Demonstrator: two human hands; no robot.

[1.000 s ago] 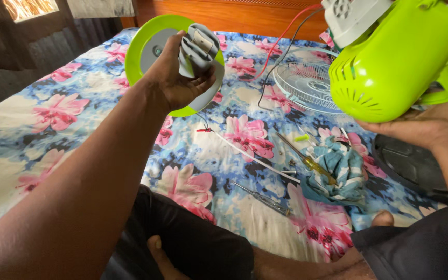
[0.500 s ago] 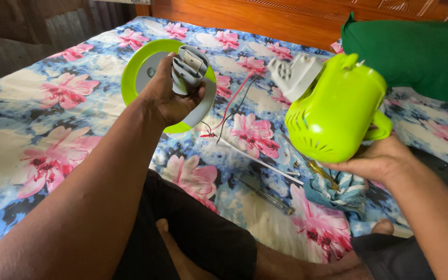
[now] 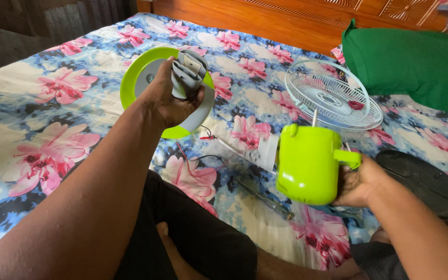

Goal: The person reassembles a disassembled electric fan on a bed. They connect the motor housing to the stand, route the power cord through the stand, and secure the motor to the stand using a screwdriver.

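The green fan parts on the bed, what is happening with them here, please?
A person sitting on a flowered bedsheet has a fan taken apart. The left hand grips the grey stem of a round lime-green and grey fan base, raised off the bed. The right hand holds a lime-green plastic motor housing by its handle. A white wire fan grille and a slim metal screwdriver lie on the sheet.

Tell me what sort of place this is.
Likely a bedroom used as a repair spot: a floral bedsheet, a carved wooden headboard and a green pillow, with a white fan grille lying on the bed.
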